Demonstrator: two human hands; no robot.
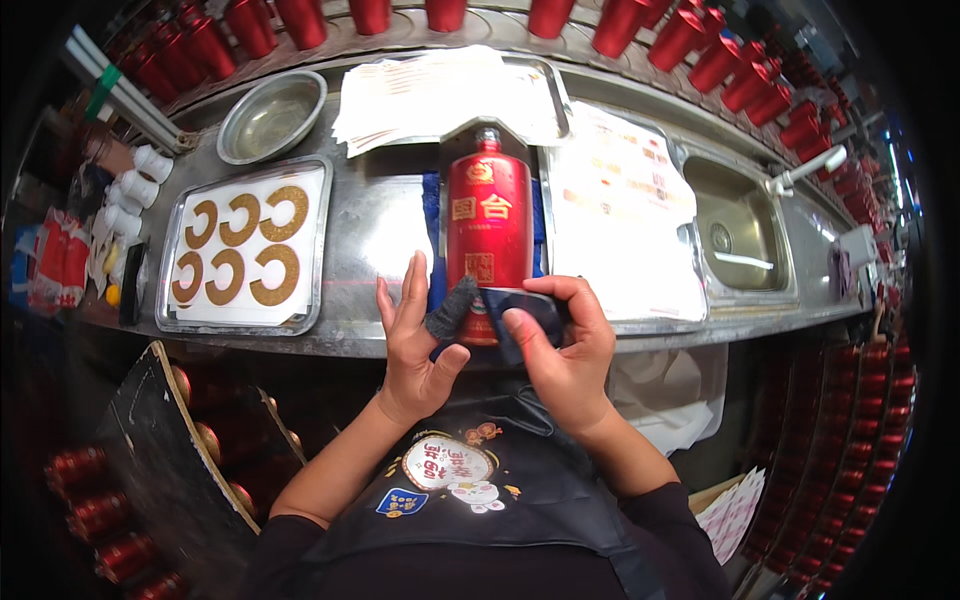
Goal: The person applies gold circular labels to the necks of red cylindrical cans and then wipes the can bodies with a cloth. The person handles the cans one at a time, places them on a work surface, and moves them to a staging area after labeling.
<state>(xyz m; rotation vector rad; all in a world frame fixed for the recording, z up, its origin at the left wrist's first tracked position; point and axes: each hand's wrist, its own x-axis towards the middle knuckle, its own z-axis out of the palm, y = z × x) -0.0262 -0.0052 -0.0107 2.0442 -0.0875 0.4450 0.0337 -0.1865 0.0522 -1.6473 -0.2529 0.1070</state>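
Observation:
A red bottle [490, 240] with gold markings and a silvery neck lies on a blue cloth [433, 225] at the middle of the metal counter, its neck pointing away from me. Beside its lower left side is my left hand [415, 350], fingers spread; a dark grey fabric sleeve [455, 308] covers one finger, which rests on the bottle. Between the thumb and fingers of my right hand [572, 350] is a dark, glossy flat piece, held over the bottle's lower right part. What kind of piece it is, I cannot make out.
On the left, a tray [163, 310] bears gold C-shaped labels on white backing, with a metal bowl [270, 118] behind. Stacks of printed sheets [430, 95] lie at the back and right [620, 230]. A sink [745, 225] is farther right. Red bottles [625, 25] line the far conveyor.

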